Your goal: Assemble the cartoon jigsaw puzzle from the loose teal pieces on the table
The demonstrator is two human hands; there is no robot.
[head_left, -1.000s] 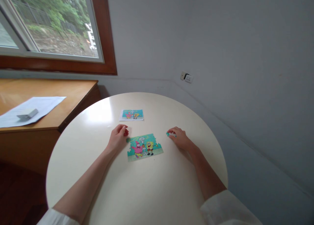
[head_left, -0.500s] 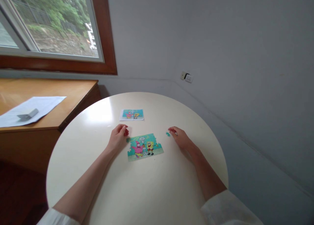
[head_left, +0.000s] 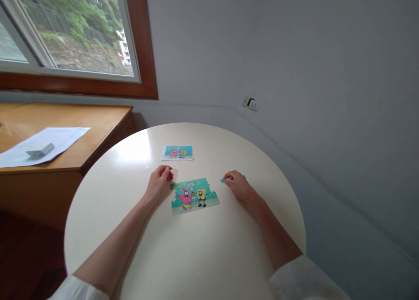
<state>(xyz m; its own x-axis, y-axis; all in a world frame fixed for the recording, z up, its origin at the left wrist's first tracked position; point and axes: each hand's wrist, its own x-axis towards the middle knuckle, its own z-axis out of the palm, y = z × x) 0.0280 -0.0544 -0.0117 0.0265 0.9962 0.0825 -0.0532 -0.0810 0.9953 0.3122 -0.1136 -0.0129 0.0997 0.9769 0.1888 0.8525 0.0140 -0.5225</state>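
A cartoon jigsaw puzzle [head_left: 195, 195], mostly assembled, lies in the middle of a round cream table [head_left: 183, 256]. My left hand [head_left: 159, 183] rests curled at the puzzle's upper left corner, fingers closed, beside a small green piece [head_left: 171, 186]. My right hand [head_left: 238, 185] sits to the right of the puzzle, fingertips pinched on a small teal puzzle piece [head_left: 224, 180] on the table. A small reference picture [head_left: 177, 153] of the same cartoon lies farther back.
A wooden desk [head_left: 81, 129] stands to the left with white paper [head_left: 46, 143] and a small grey object [head_left: 39, 150] on it. A window [head_left: 65, 33] is above it. A grey wall with a socket [head_left: 250, 103] runs close behind the table.
My right hand let go of the teal piece for a moment and now pinches it again. My left hand has stayed put. The view shifted slightly.
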